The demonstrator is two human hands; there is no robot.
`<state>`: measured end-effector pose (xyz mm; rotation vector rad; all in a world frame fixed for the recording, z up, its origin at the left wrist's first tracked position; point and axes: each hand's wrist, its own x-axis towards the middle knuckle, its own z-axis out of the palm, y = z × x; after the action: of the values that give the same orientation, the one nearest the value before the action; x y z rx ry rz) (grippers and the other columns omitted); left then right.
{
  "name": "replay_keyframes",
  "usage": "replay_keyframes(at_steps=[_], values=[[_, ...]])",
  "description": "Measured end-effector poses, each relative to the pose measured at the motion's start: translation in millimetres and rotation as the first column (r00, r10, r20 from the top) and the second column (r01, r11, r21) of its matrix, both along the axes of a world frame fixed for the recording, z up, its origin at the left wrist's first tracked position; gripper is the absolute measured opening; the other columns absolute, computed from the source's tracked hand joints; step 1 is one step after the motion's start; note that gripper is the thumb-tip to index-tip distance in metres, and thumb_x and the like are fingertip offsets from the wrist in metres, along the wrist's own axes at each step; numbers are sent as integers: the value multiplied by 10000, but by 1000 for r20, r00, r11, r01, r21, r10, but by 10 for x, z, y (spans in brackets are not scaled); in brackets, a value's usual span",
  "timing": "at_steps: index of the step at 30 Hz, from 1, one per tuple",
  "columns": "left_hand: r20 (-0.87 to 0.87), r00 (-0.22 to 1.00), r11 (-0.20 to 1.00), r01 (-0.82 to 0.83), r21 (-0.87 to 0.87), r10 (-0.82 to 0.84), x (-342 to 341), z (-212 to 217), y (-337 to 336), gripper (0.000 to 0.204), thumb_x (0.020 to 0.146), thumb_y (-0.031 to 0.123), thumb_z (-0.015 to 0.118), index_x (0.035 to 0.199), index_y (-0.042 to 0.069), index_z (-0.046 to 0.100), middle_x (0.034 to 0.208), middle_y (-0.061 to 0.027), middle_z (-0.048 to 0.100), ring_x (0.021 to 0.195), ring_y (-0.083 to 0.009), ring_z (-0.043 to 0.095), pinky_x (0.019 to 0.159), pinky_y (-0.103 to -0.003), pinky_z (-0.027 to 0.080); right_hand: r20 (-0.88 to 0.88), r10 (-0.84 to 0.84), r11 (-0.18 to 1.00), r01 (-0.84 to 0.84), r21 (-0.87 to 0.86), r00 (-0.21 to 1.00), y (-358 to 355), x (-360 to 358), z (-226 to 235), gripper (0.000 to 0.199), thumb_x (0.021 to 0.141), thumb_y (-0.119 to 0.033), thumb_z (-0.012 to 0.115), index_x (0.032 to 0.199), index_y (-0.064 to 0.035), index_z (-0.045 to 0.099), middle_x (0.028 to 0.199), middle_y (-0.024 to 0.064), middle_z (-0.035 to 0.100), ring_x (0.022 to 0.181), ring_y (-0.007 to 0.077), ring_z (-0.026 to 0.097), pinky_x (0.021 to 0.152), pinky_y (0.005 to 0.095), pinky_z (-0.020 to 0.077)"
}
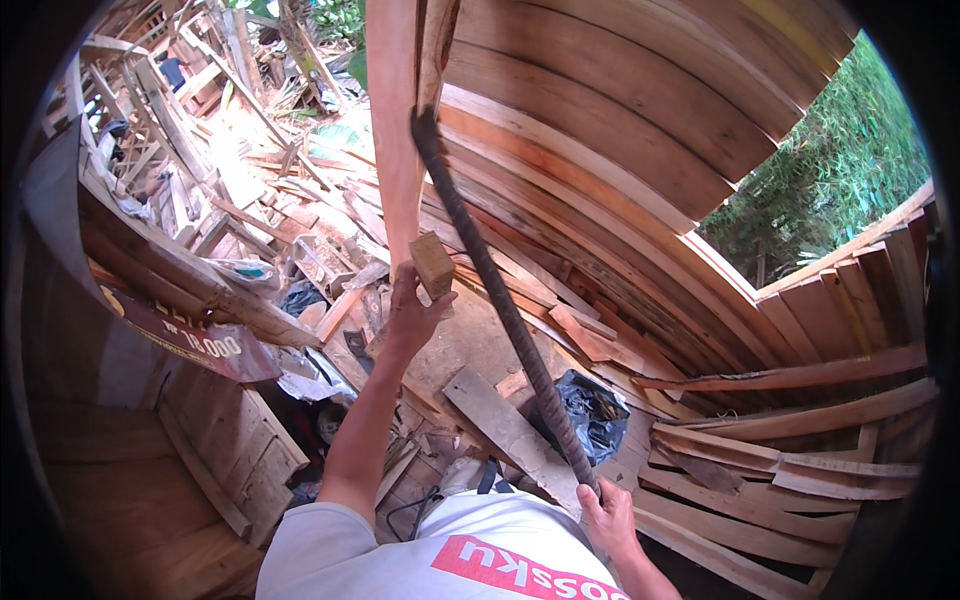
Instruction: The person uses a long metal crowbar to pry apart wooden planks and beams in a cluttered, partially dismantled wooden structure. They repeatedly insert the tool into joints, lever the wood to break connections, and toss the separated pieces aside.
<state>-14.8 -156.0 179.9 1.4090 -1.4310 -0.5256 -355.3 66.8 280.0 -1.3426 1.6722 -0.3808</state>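
My left hand [412, 312] is raised and grips a small wooden block [432, 264], pressing it against an upright reddish wooden post [393, 120]. My right hand [606, 516], low near my chest, is closed around the lower end of a long ribbed steel bar [490, 280]. The bar slants up to the left, and its bent tip [424, 125] rests against the post. A wall of horizontal wooden planks [600, 120] stands just behind the post.
Loose planks and offcuts [300, 210] litter the ground. A black plastic bag [595, 410] lies below the bar. Stacked boards [780, 470] sit at the right, and a wooden box [240, 440] at the left. Greenery [830, 170] shows through a wall opening.
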Motion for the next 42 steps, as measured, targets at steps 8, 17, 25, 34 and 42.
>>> replay_keyframes(at_steps=[8,17,25,34,42], values=[[-120,991,998,-58,24,60,156,-70,-61,597,693,67,806,1171,-1,455,1106,-148,543,1050,-246,569,917,-369,481,176,-132,991,131,18,976,186,-112,-345,538,910,-507,560,657,-35,503,530,-25,463,491,66,423,439,257,316],[-593,783,972,-236,-7,186,857,-144,-147,421,834,62,608,1204,32,411,1092,-73,531,1004,-176,556,842,-317,491,-25,-135,977,138,161,990,548,-276,-348,583,885,-528,553,675,14,513,518,58,419,525,117,403,474,336,327],[-905,351,970,-51,237,240,1239,-817,153,151,851,148,564,966,55,591,941,-46,603,888,-189,588,814,-383,483,-73,-121,964,135,229,990,655,-244,-256,610,869,-544,561,704,40,508,526,78,383,552,132,372,487,363,329],[-900,132,902,64,427,416,791,-1642,534,227,827,99,580,1052,79,560,973,-51,619,918,-208,608,815,-387,502,-125,-62,952,97,289,990,698,-206,-285,648,859,-578,552,696,47,502,527,109,400,555,154,383,501,380,344],[-797,175,787,142,601,578,-286,-1691,1213,287,853,96,593,1130,93,517,1035,-41,604,957,-191,586,819,-383,478,-215,21,922,64,381,976,785,-337,-189,579,898,-497,565,627,8,484,514,-4,401,518,94,371,453,320,283]])
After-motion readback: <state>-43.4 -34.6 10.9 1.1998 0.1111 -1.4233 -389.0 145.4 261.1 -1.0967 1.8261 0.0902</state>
